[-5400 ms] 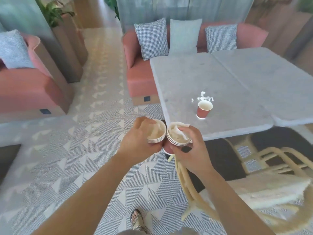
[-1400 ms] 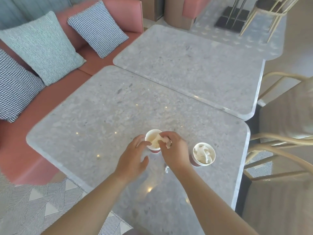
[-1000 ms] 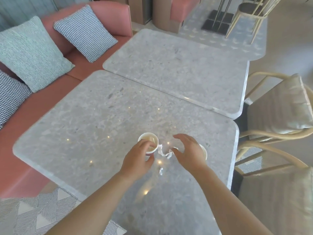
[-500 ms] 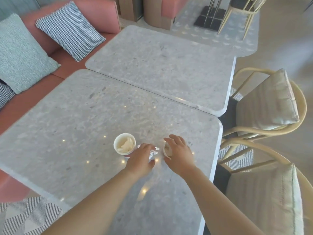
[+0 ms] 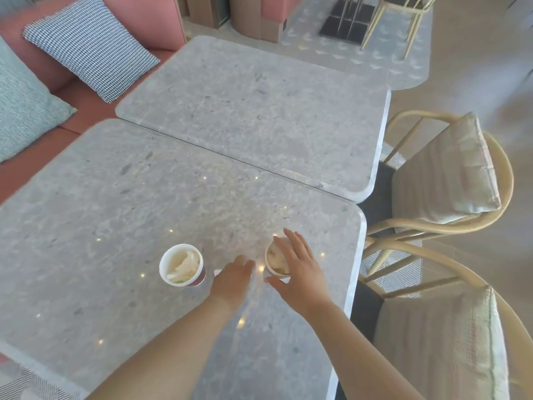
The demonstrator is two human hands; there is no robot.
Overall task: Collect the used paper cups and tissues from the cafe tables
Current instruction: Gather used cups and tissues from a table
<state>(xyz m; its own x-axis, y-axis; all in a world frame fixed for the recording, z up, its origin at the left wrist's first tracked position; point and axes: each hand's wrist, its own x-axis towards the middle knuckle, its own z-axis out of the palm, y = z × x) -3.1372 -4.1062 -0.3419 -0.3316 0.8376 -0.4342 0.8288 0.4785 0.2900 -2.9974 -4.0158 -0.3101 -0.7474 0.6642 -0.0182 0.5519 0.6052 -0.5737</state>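
Observation:
Two paper cups stand on the near grey stone table. The left cup is white inside and red-brown outside, with crumpled tissue in it. The right cup also holds tissue and is half covered by my right hand, which lies over its rim with fingers spread and the thumb at its near side. Between the cups my left hand is curled down on the tabletop over a small tissue scrap, of which only a white edge shows.
A second grey table adjoins at the back. Two rattan chairs with cushions stand along the right edge. A pink sofa with checked pillows runs along the left. Patterned carpet shows at bottom left.
My view has drifted slightly. My left hand has closed down further on the tissue scrap between the cups. My right hand has spread its fingers over the right cup.

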